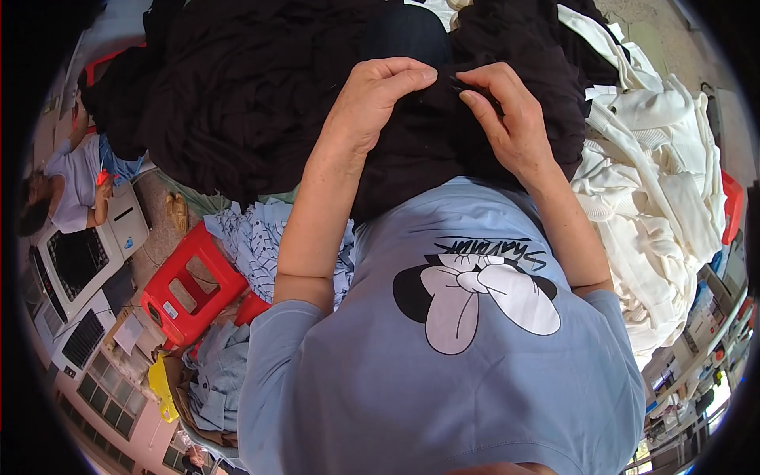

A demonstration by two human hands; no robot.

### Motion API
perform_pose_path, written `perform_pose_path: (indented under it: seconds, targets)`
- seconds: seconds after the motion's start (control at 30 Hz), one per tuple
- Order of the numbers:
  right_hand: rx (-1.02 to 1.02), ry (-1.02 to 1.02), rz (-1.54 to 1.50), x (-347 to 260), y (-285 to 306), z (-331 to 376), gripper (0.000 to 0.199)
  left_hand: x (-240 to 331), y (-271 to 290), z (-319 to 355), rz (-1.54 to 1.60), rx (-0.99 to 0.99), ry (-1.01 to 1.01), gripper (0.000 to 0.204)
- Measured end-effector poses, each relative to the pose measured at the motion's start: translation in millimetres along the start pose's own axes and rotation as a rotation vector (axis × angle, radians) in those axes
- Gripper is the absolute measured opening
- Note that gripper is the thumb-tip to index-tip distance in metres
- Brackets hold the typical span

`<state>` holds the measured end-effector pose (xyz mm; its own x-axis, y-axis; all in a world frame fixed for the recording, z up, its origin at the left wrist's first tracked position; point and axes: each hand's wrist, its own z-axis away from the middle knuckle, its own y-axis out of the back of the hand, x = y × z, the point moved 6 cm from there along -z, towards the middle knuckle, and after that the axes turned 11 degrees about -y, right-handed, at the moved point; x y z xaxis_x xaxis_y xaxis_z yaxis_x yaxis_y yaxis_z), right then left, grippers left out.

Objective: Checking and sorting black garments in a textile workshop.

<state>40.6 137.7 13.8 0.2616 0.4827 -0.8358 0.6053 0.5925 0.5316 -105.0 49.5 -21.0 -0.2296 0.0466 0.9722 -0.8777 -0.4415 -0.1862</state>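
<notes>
left hand [374, 99] pinched, right hand's [513, 115] fingertips slightly parted, both over black cloth [245, 103]; any hold unclear

A garment workshop is showing itself here, with bulk clothing piling up on every side: a broad heap of black fabric [237, 103] is spreading out in front, white garments [649, 214] with ribbed parts are mounding at the right, and blue patterned cloth [249, 241] is lying beside a red plastic stool [226, 261]. Blue-grey clothing [218, 376] is filling a container, while another person [71, 182] is holding a small red object farther left.
</notes>
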Motion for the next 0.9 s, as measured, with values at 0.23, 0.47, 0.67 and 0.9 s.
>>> perform_pose_path:
  seconds: [0.23,0.47,0.67,0.9]
  targets:
    - [0.066,0.082,-0.016,-5.0,0.0,2.9,0.013,-5.3,1.5,2.4,0.087,0.028,0.022,0.017]
    - [0.082,0.046,0.022,-2.6,-2.5,2.8,0.012,-5.4,-1.3,2.4,0.110,0.035,0.016,0.016]
    - [0.073,-0.002,0.039,-3.4,-3.4,2.3,0.011,-5.8,-1.5,3.3,0.101,0.050,0.009,0.016]
    - [0.103,0.012,-0.006,-1.1,-6.7,1.1,0.011,-5.4,-4.5,3.5,0.095,0.025,-0.014,0.017]
